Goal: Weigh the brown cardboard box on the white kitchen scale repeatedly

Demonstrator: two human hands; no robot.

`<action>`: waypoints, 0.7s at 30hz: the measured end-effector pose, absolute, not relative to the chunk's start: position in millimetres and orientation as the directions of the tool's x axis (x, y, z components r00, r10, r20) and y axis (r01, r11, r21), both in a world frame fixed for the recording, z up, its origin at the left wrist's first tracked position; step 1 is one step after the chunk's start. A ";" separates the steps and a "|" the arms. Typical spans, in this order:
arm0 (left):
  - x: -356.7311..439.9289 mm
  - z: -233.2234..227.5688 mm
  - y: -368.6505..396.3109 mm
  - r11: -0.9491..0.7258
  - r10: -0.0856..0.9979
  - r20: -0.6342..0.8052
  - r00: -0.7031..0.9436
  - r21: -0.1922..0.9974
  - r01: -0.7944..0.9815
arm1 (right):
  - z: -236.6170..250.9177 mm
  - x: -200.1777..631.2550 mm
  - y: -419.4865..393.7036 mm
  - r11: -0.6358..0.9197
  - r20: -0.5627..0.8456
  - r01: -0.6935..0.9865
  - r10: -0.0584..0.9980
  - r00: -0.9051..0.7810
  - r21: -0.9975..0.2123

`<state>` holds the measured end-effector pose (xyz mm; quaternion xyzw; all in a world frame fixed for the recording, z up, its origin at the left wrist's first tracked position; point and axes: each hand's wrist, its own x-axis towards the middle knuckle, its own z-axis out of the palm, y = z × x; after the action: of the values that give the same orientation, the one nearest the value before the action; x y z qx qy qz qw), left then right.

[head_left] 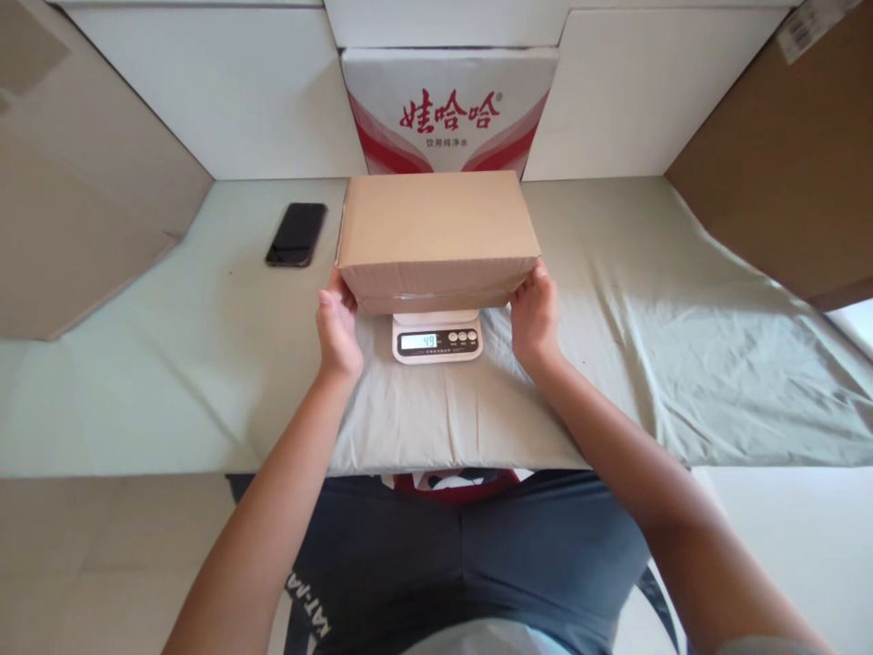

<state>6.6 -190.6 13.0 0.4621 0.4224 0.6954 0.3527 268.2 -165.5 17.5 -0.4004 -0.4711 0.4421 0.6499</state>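
Note:
A closed brown cardboard box rests on a small white digital scale whose lit display shows digits. My left hand grips the box's near left corner. At the near right corner my right hand holds the box the same way. Only the scale's front panel with its buttons shows; the box covers its platform.
A black phone lies on the table to the left. A white and red printed carton stands behind the box. Large brown cardboard sheets lean at the left and right. A wrinkled grey-green cloth covers the table.

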 end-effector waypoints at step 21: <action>8.8 14.8 -189.5 -0.426 0.866 0.361 -0.345 0.895 -0.132 | 23.7 264.9 -169.1 0.283 0.250 -0.253 0.956 0.153 -0.925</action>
<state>8.8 -189.5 14.8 0.4526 0.4054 0.7129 0.3501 264.9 -169.1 23.7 -0.3824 -0.4597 0.4608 0.6558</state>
